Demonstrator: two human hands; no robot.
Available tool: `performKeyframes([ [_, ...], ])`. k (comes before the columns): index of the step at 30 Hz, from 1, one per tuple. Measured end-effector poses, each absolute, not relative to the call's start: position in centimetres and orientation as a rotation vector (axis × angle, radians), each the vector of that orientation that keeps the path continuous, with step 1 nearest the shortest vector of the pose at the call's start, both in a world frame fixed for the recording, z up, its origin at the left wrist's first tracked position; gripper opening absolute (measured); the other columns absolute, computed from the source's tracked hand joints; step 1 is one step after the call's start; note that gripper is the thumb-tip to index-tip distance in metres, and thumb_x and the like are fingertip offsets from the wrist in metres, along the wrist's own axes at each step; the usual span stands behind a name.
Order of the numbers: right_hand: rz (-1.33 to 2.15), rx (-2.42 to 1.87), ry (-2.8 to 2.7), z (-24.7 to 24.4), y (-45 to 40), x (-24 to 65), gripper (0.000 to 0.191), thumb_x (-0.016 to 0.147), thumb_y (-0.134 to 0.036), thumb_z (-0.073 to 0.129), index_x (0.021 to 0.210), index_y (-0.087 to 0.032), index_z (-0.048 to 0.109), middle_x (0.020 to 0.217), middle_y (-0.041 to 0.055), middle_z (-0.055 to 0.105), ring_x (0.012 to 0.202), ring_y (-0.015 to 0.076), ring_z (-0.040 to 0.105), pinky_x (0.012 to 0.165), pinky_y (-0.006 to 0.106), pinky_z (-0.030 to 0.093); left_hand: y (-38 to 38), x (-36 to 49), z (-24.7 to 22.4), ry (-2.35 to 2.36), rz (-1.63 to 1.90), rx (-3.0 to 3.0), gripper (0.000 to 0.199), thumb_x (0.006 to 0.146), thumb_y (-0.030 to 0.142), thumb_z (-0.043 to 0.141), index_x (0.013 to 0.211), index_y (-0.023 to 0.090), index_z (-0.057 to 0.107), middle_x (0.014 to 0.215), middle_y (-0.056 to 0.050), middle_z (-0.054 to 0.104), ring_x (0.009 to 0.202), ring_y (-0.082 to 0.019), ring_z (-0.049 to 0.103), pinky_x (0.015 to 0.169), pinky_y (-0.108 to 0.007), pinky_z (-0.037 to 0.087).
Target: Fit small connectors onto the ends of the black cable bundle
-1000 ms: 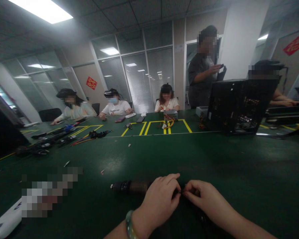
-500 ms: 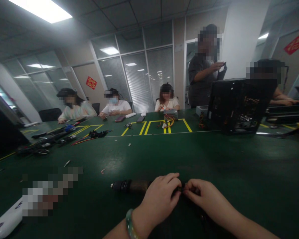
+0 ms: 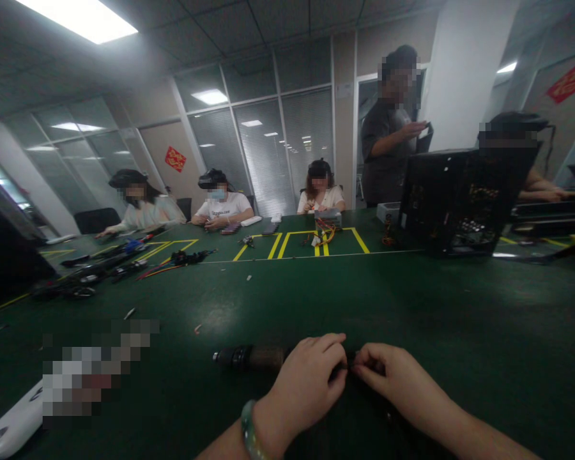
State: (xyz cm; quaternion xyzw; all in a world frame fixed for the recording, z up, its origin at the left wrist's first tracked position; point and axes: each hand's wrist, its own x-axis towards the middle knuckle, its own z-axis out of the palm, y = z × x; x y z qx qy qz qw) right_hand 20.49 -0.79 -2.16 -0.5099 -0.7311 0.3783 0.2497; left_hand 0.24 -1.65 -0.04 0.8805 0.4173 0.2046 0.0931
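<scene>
A dark tool that looks like an electric screwdriver (image 3: 263, 358) lies on the green table in front of me. It has a small metal tip, a black ringed collar and a brownish body, with the tip pointing left. Over its right part curls my left hand (image 3: 311, 374), closed on it, a green bangle at the wrist. Fingertips pinched together, my right hand (image 3: 388, 374) meets the left one at the tool's right end. Something small and dark sits between the fingers there; its kind is hidden. Dim dark shapes show on the table below the right hand.
A white object (image 3: 14, 415), partly pixelated, lies at the lower left. Bundled cables (image 3: 100, 268) are heaped beyond it. A black computer case (image 3: 460, 204) stands at the right rear, and a power supply (image 3: 328, 220) with wires at the far side. Several people are around the table.
My hands and the tool have hardly moved. Across the table, the person at the left has shifted an arm slightly and the masked person has lowered the hands.
</scene>
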Motion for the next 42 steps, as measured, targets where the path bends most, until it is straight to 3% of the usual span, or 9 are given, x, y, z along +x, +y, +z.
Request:
performKeyframes([
  [11,1.008,-1.374,-1.994,-2.36,-0.82,20.54,0.013,0.087,-0.028,0.056,0.082,-0.021,0.066,0.075,-0.0019,0.068,0.07,0.0154,0.063,0.059,0.021,0.042,-1.55,0.22,-0.18,1.24,0.603,2.62,0.008,0.089,0.019,0.058,0.096,0.023,0.055,0.126,0.001,0.057,0.116,-0.019,0.053,0.095,-0.037,0.042],
  [42,0.951,-1.393,-2.012,-2.03,-0.86,20.46,0.01,0.084,-0.025,0.058,0.08,-0.022,0.067,0.073,-0.0029,0.067,0.067,0.0139,0.061,0.058,0.021,0.041,-1.55,0.26,-0.12,1.231,0.592,2.6,0.009,0.088,0.018,0.061,0.095,0.023,0.056,0.121,0.001,0.06,0.114,-0.018,0.054,0.095,-0.036,0.042],
])
